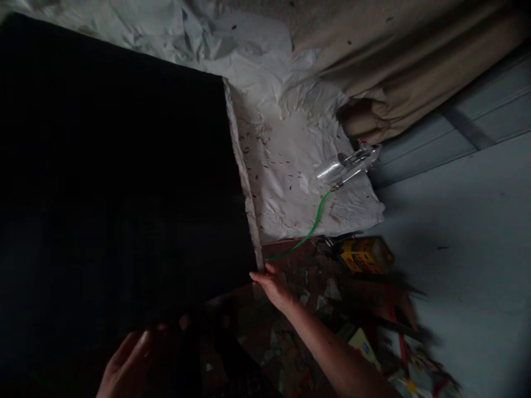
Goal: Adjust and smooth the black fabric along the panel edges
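A large flat black board (136, 166) takes up the left side of the view. Its right edge has a pale, rough strip (243, 166). At the near right corner, my right hand (271, 284) pinches this board, with the thumb on top and the fingers around the edge. Below the near side of the board is my left hand (126, 362). Its fingers are partly stretched out, dim and a little blurred, and nothing shows in them; whether they touch the board is too dark to tell.
A silver spray gun (350, 166) with a green hose (317, 218) lies on a crumpled white sheet (286, 188) right of the board. A yellow and black can (367, 255) stands near the pale blue-grey panel (464, 232). Litter covers the dark floor. A beige cloth (415, 72) hangs behind.
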Demonstrator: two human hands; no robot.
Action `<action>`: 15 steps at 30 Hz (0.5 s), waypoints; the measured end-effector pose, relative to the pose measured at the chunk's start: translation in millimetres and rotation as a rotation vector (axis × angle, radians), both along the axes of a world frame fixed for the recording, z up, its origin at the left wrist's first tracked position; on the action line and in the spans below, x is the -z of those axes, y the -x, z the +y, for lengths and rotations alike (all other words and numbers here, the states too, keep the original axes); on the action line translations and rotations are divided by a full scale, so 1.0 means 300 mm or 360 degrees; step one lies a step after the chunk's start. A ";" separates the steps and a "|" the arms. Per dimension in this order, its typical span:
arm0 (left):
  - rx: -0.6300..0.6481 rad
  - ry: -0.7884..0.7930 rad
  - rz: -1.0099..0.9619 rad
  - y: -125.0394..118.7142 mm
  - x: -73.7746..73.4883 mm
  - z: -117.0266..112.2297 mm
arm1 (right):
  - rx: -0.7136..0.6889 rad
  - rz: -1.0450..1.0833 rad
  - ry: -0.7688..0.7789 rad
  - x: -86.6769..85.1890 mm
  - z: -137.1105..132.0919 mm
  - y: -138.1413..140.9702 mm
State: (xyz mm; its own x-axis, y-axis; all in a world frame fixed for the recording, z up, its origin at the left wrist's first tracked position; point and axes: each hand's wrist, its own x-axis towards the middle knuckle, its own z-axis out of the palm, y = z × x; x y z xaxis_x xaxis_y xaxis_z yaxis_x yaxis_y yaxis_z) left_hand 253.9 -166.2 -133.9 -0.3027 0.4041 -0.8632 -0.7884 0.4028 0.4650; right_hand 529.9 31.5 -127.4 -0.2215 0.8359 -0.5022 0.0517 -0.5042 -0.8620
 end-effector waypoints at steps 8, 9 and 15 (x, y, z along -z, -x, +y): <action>0.0092 -0.0124 0.0030 -0.237 -0.044 0.210 | -0.0050 -0.0011 -0.0038 0.037 0.008 -0.044; 0.0061 -0.0135 0.0042 -0.244 -0.041 0.216 | -0.0059 -0.0006 -0.0036 0.040 0.009 -0.047; -0.0083 -0.0190 0.0185 -0.266 -0.037 0.231 | -0.0100 0.0061 -0.0019 0.039 0.014 -0.054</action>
